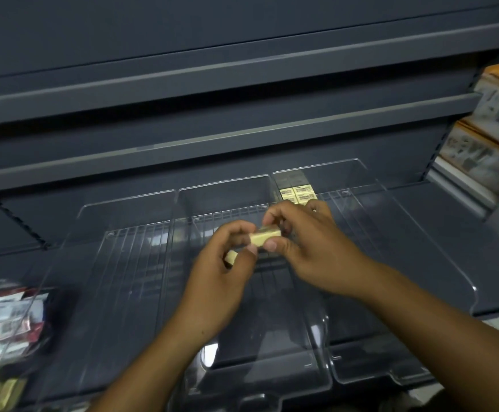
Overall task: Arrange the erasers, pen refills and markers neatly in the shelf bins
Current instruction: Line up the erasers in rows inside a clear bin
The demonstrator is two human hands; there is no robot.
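Our right hand [307, 248] pinches one end of a pale eraser [265, 235] between thumb and fingers, our left hand [227, 263] grips the other end, and a second eraser [231, 257] sits tucked in the left palm. The held eraser lies crosswise, left to right. The stacked erasers [298, 195] sit just beyond the right knuckles in the clear bin [361, 179], nearer the right hand.

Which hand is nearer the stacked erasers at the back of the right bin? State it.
Right. The right hand sits just in front of the stacked erasers, its fingers almost touching them; the left hand is lower and further left, sharing the held eraser.
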